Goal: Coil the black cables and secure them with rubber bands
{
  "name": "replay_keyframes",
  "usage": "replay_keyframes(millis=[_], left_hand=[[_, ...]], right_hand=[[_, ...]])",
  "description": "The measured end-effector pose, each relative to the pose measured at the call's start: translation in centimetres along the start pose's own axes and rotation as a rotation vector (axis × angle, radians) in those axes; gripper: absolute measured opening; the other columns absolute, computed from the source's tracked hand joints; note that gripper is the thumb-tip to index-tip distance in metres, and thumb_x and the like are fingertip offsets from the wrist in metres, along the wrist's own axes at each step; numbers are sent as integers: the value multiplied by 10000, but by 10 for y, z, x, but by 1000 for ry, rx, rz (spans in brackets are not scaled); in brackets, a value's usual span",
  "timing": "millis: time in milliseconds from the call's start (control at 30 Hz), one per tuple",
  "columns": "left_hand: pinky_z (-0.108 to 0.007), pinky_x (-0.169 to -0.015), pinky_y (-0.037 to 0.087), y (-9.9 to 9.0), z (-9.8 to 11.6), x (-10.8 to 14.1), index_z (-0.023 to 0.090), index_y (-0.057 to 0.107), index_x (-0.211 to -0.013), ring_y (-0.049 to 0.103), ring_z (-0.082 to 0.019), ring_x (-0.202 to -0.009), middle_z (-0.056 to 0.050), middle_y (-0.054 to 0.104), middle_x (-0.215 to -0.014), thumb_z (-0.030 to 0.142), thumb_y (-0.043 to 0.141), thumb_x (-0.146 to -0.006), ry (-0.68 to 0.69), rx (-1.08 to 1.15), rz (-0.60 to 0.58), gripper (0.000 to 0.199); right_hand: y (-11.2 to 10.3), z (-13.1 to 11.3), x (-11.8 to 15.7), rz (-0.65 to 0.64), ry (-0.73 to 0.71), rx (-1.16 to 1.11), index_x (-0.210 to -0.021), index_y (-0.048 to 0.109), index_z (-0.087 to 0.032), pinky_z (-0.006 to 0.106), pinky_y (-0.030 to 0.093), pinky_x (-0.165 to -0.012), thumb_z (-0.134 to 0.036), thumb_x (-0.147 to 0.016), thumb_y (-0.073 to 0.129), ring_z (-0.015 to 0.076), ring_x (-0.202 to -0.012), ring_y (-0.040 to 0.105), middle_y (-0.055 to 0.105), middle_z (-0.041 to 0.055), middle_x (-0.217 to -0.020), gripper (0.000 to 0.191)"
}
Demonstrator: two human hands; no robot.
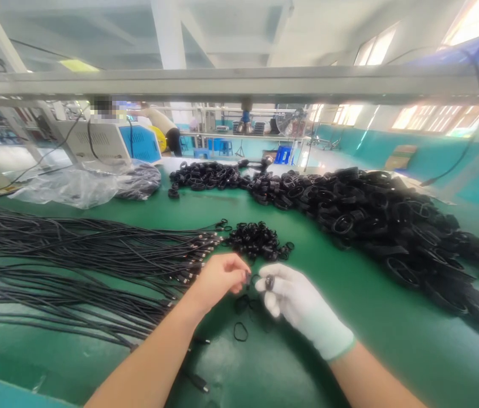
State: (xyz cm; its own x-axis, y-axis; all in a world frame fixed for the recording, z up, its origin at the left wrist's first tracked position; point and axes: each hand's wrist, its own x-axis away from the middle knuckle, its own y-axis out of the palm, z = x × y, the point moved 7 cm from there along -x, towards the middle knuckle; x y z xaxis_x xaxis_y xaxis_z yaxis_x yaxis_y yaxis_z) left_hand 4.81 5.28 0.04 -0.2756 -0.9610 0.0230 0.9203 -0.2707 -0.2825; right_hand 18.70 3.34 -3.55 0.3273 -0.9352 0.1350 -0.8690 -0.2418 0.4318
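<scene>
My bare left hand [225, 275] is closed in a pinch over the green table, with a small dark piece [247, 278] at its fingertips, too small to name. Facing it, my right hand [288, 292] wears a white glove. Its fingers are bent around a small black ring-like piece [269, 282], and a thin black loop [255, 280] shows between the two hands. Just beyond them lies a heap of small black rings [259, 241]. A single black band [240, 331] rests on the table below my hands. Black cables [107, 243] with metal plugs lie left of my left hand.
A large pile of black coiled straps or cables [371, 209] spreads across the back and right of the green table [205, 212]. At the back left is a clear plastic bag [82, 184]. Overhead runs a pale beam [231, 82]. A person [161, 122] bends over in the background.
</scene>
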Motion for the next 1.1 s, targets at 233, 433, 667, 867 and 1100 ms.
replay_keyframes(millis=[233,433,667,867,1100], left_hand=[[-310,-753,412,-3,4,4,214,688,-759,583,-201,-789,-33,676,-813,118,513,-692,93,-465,134,210],[-217,-575,404,17,20,13,201,631,-761,550,-135,-634,15,643,-705,220,538,-751,147,-250,71,96],[-211,-523,370,10,10,9,181,577,-681,507,-116,-550,32,576,-594,229,524,-746,99,-193,125,96],[-208,-506,401,-21,3,3,170,550,-695,499,-101,-484,49,524,-532,241,535,-730,17,-38,244,80],[-211,-507,431,-2,-3,1,153,551,-654,509,-86,-477,38,538,-565,215,593,-673,-68,199,79,77]], right_hand=[[-4,1,-1,-2,18,161,-823,580,-111,176,365,-336,-340,-726,669,68,-378,506,666,65,-717,264],[3,2,-1,-24,9,103,-849,531,-138,176,402,-336,-326,-717,691,95,-397,547,638,26,-654,280],[5,1,0,9,-3,25,-812,495,-160,208,451,-358,-362,-710,704,138,-449,598,650,33,-665,308],[-5,-10,-1,63,-62,-4,-769,496,-155,202,443,-390,-323,-725,693,104,-446,565,643,37,-676,262],[-14,-23,6,112,48,776,-739,547,-176,192,364,-378,-164,-728,519,91,-397,501,568,-23,-553,32]])
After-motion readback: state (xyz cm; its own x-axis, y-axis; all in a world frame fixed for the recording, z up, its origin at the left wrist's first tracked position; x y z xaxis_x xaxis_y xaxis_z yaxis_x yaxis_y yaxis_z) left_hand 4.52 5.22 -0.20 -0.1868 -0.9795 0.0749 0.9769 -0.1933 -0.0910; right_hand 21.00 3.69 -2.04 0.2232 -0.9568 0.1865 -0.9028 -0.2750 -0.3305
